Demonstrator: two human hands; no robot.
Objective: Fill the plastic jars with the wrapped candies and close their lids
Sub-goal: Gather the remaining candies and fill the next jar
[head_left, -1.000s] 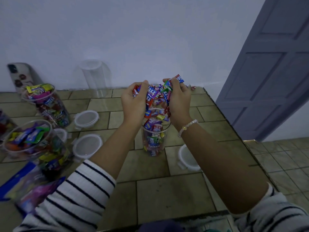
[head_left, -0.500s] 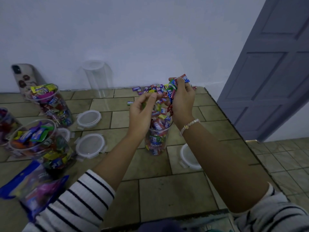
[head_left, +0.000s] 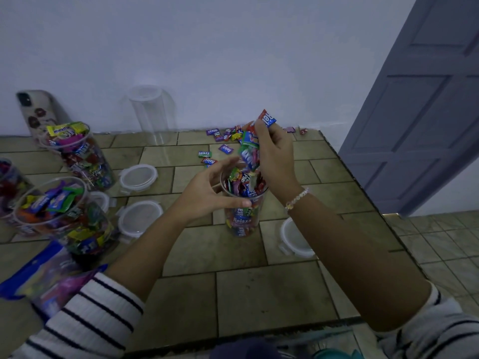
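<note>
Centre jar: clear plastic, upright on the tiled table, lid off, wrapped candies inside reaching close to the rim. I read the left hand as cupping its upper part, with the thumb laid across the front wall and the fingers curved round the far side of the rim. I cannot tell whether those far fingers press the plastic. The right hand is directly above the mouth, fingers and thumb curled on a handful of candies. Its lowest wrappers hang just over the rim, and one red-and-blue wrapper sticks out above the fingertips. There is a beaded bracelet on that wrist. Just right of the jar a round white lid lies flat, partly behind the right forearm. Behind the jar, toward the wall, I note loose candies scattered on the tiles. Left of the jar lie the farther lid and the nearer lid, both flat. An empty jar stands upright at the wall. Further left are the back filled jar and the front filled jar, both uncapped and heaped. A phone leans against the wall behind them. Candy bags lie at the near left edge, beside a striped sleeve. A grey panelled door is at far right.
</note>
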